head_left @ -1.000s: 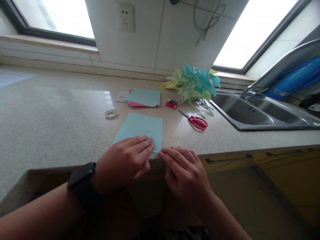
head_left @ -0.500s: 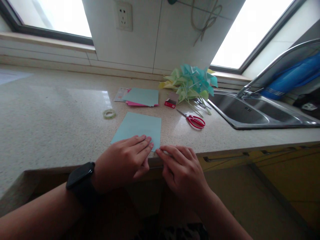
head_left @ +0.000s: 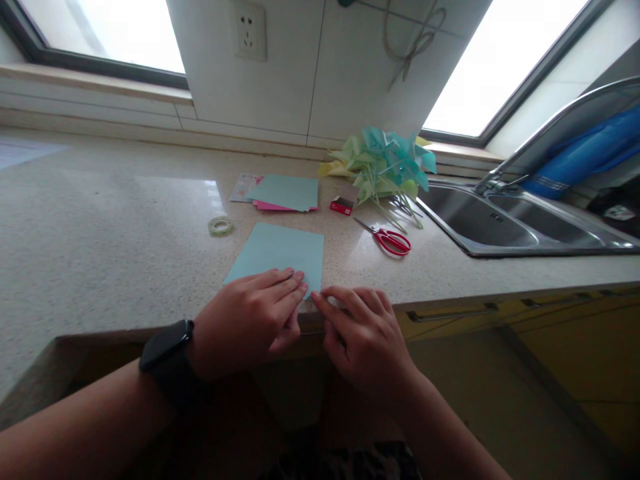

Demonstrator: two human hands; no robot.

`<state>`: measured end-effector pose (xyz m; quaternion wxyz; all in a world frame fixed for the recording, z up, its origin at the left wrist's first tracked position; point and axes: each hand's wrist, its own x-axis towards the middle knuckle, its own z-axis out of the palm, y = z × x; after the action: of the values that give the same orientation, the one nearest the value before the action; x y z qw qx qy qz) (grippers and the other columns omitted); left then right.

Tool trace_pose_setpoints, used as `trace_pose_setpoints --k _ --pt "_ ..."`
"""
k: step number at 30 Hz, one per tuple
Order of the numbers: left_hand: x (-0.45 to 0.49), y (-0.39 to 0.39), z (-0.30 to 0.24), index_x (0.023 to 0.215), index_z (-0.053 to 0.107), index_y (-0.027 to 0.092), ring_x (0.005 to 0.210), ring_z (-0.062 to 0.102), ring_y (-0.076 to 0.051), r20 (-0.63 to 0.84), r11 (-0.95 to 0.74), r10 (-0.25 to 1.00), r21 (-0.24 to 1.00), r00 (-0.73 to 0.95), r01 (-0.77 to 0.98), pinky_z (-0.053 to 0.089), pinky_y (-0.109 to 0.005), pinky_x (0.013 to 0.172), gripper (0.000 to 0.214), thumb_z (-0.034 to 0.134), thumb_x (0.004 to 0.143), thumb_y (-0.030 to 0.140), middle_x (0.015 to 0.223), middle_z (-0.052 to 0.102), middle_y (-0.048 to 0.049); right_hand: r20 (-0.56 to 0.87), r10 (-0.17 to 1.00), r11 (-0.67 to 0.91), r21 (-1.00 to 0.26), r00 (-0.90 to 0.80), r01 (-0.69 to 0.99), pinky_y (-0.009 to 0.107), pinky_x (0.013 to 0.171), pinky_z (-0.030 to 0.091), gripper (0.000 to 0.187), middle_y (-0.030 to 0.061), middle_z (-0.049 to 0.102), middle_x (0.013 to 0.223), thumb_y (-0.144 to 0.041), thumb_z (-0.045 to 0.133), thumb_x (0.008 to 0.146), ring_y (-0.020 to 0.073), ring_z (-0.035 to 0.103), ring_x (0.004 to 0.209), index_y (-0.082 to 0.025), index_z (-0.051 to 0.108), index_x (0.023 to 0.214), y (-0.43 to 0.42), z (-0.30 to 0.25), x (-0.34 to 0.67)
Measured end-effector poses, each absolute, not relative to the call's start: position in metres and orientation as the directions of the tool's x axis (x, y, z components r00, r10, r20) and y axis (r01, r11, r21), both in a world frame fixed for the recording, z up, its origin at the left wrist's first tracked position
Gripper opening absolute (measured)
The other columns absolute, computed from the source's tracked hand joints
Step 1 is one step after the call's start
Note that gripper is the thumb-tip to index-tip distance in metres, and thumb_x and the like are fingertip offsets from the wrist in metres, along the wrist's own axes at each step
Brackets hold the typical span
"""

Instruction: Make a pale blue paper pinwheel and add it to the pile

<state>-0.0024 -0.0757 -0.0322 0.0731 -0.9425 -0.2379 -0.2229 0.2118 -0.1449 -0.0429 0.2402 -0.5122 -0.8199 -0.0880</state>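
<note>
A light blue sheet of paper (head_left: pixel 280 252) lies flat on the speckled counter (head_left: pixel 100 247) near its front edge. My left hand (head_left: pixel 247 320), with a black watch on the wrist, rests flat on the sheet's near edge, fingers stretched out together. My right hand (head_left: pixel 363 337) lies just right of it, fingertips touching the sheet's near right corner, fingers extended and pressed on the counter edge. Neither hand grips anything.
Behind the sheet lie a stack of blue and pink papers (head_left: pixel 285 193), a roll of clear tape (head_left: pixel 221 225), a small red box (head_left: pixel 342 205), red scissors (head_left: pixel 393 240) and a pile of paper pinwheels (head_left: pixel 385 167). A steel sink (head_left: pixel 500 227) with a tap sits right.
Both hands have shifted slightly away from me along the sheet's near edge; my right fingertips have come closer to the corner. The paper stays flat.
</note>
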Motion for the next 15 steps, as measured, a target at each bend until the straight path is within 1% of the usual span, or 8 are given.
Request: trace_pose_setpoints --k 3,5,8,12,15 --pt "-0.0024 -0.0753 -0.0322 0.124 0.070 0.009 0.119 0.067 -0.028 0.455 -0.872 0.421 -0.035 0.785 0.488 0.055 -0.044 0.104 0.039 0.053 0.089 0.016 0.130 0.070 -0.0136 0.532 0.772 0.502 -0.179 -0.346 0.846 0.044 0.091 0.045 0.036 0.0054 0.072 0.119 -0.014 0.058 0.090 0.0244 0.061 0.105 -0.020 0.066 0.125 -0.1457 -0.0440 0.2156" --pt "-0.0025 -0.0752 -0.0320 0.124 0.070 0.009 0.119 0.066 -0.028 0.451 -0.871 0.425 -0.033 0.785 0.491 0.055 -0.044 0.104 0.039 0.053 0.090 0.017 0.131 0.069 -0.0132 0.566 0.750 0.529 -0.205 -0.341 0.824 0.043 0.094 0.046 0.035 0.0050 0.073 0.119 -0.011 0.057 0.089 0.0239 0.062 0.109 -0.019 0.066 0.122 -0.1467 -0.0455 0.2180" --pt "-0.0027 -0.0754 -0.0318 0.124 0.070 0.009 0.120 0.066 -0.028 0.441 -0.872 0.424 -0.037 0.791 0.488 0.055 -0.044 0.105 0.038 0.052 0.091 0.018 0.131 0.070 -0.0128 0.570 0.746 0.536 -0.206 -0.344 0.819 0.044 0.096 0.045 0.037 0.0046 0.073 0.120 -0.011 0.058 0.089 0.0246 0.062 0.111 -0.020 0.065 0.124 -0.1474 -0.0468 0.2188" --pt "-0.0033 -0.0761 -0.0311 0.126 0.069 0.009 0.120 0.066 -0.029 0.437 -0.874 0.408 -0.068 0.802 0.482 0.056 -0.045 0.103 0.039 0.051 0.092 0.018 0.130 0.070 -0.0145 0.556 0.759 0.518 -0.201 -0.339 0.831 0.043 0.091 0.046 0.041 0.0048 0.073 0.118 -0.011 0.057 0.090 0.0238 0.062 0.106 -0.020 0.062 0.129 -0.1460 -0.0443 0.2149" --pt "-0.0040 -0.0761 -0.0306 0.125 0.069 0.008 0.119 0.067 -0.031 0.439 -0.878 0.393 -0.084 0.808 0.472 0.056 -0.046 0.102 0.040 0.052 0.091 0.019 0.130 0.069 -0.0160 0.519 0.788 0.479 -0.178 -0.332 0.859 0.044 0.088 0.045 0.044 0.0043 0.072 0.117 -0.013 0.057 0.091 0.0242 0.061 0.101 -0.022 0.061 0.133 -0.1437 -0.0417 0.2113"
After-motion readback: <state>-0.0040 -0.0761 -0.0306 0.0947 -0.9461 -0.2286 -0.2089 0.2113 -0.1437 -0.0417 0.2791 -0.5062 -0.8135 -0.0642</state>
